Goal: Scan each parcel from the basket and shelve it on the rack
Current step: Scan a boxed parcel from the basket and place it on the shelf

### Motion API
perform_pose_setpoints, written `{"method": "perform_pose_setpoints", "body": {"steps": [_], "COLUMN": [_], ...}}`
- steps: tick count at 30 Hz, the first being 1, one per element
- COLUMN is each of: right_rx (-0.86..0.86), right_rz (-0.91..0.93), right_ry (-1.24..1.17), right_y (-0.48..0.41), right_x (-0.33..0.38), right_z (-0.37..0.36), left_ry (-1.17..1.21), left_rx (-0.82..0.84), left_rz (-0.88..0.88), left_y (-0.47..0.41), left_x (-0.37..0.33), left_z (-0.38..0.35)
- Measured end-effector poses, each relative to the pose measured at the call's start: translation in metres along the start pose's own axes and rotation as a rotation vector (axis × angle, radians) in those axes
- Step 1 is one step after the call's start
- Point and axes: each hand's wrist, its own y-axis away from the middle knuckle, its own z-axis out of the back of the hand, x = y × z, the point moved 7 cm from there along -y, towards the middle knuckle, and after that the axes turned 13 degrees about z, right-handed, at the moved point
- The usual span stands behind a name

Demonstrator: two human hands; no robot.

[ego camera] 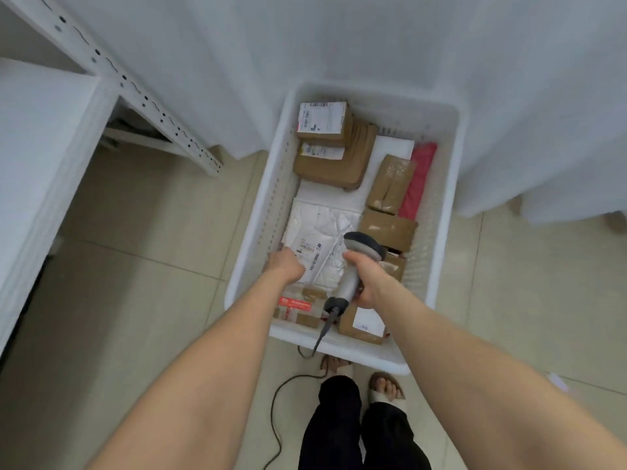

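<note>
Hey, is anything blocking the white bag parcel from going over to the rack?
Only the basket's left wall. The white bag lies on top, left hand gripping its corner; the floor toward the rack looks bare. Right hand holds the scanner.

Parcel storeroom: white slotted rack point(112, 69), basket point(339, 349) of labelled parcels point(322, 118).

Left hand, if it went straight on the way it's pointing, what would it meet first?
Most likely the crumpled white plastic mailer bag in the white plastic basket; the left hand is at its labelled edge, though contact is unclear.
</note>
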Motion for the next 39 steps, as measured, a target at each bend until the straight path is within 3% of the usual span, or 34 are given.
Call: {"method": "perform_pose_setpoints", "body": {"steps": [8, 15, 19, 25, 32, 39], "right_rx": [0.104, 0.139, 0.082, 0.008, -0.051, -0.006], "right_rz": [-0.194, -0.181, -0.120, 0.069, 0.223, 0.360], "right_ry": [0.105, 0.042, -0.001, -0.118, -0.135, -0.143], "right_y": [-0.074, -0.087, -0.070, -0.013, 0.072, 0.186], "right_x": [-0.077, -0.089, -0.057, 0.019, 0.108, 0.200], "right_z": [-0.031, -0.045, -0.042, -0.034, -0.020, -0.023], "left_ry": [0.113, 0.334, 0.619, 1.008, 1.082, 1.192], "left_rx": [0.078, 0.081, 0.019, -0.005, 0.076, 0.177], "left_rz": [0.165, 0.248, 0.316, 0.211, 0.102, -0.015], "left_y": [-0.087, -0.098, -0.079, -0.018, 0.076, 0.180], "left_x": [0.048, 0.055, 0.055, 0.025, -0.002, -0.017], "left_z": [-0.060, -0.063, -0.026, 0.037, 0.112, 0.190]}}
